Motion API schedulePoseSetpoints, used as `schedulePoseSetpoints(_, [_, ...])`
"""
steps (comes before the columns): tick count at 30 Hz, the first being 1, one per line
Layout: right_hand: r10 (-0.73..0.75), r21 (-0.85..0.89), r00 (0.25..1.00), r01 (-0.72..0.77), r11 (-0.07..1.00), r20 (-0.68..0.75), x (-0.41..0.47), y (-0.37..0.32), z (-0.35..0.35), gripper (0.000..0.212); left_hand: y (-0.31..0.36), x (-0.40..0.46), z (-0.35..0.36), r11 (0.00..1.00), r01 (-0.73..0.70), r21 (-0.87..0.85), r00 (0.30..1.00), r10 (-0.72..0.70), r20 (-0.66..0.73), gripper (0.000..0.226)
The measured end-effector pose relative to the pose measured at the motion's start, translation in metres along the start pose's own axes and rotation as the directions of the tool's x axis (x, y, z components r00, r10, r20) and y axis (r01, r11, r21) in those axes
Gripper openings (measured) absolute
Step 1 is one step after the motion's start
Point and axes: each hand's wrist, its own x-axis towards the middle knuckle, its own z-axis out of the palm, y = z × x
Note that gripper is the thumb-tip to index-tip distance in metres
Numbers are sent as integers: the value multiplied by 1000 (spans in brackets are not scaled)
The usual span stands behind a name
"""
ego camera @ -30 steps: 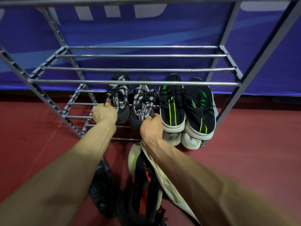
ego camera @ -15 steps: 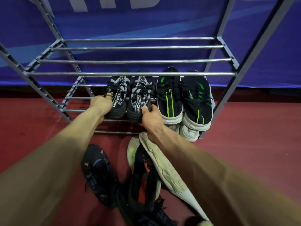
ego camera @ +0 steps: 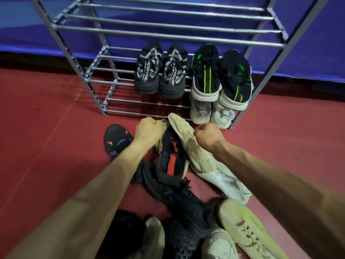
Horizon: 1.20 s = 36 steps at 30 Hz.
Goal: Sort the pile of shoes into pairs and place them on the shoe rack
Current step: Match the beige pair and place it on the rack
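On the red floor [ego camera: 37,146], left of the pile, lies a black shoe with orange marks [ego camera: 116,141]. Just right of it, the left hand [ego camera: 149,130] has its grip curled shut on the pale sole edge of a black-and-red shoe [ego camera: 170,161]. The right hand [ego camera: 208,136] is fisted on a beige shoe [ego camera: 188,139] turned sole-up. Behind stands the grey shoe rack [ego camera: 168,37]: a black-and-white patterned pair [ego camera: 161,71], then a black-and-green pair [ego camera: 222,75], with a white pair [ego camera: 211,114] on the bottom tier. More shoes lie heaped nearer the camera.
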Motion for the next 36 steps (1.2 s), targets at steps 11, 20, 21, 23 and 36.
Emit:
schedulePoseSetpoints(11, [163, -567, 973, -42, 822, 163, -46, 72, 46, 77, -63, -34, 32, 949, 294, -116, 933, -258, 250, 29])
schedulePoseSetpoints(20, [148, -477, 983, -79, 875, 109, -38, 59, 49, 51, -89, -26, -9, 936, 349, -41, 937, -348, 39, 34])
schedulePoseSetpoints(21, [150, -460, 982, -82, 884, 115, -37, 57, 46, 44, -93, -28, -13, 928, 372, -19, 928, -372, 21, 34])
schedulePoseSetpoints(23, [137, -376, 978, -68, 924, 159, -35, 54, 40, 23, -97, -34, -22, 910, 409, 66, 913, -408, -33, 34])
schedulePoseSetpoints(36, [74, 732, 884, -427, 531, 462, -55, 91, 21, 28, -14, -65, 1, 995, 94, 39, 939, -101, 329, 33])
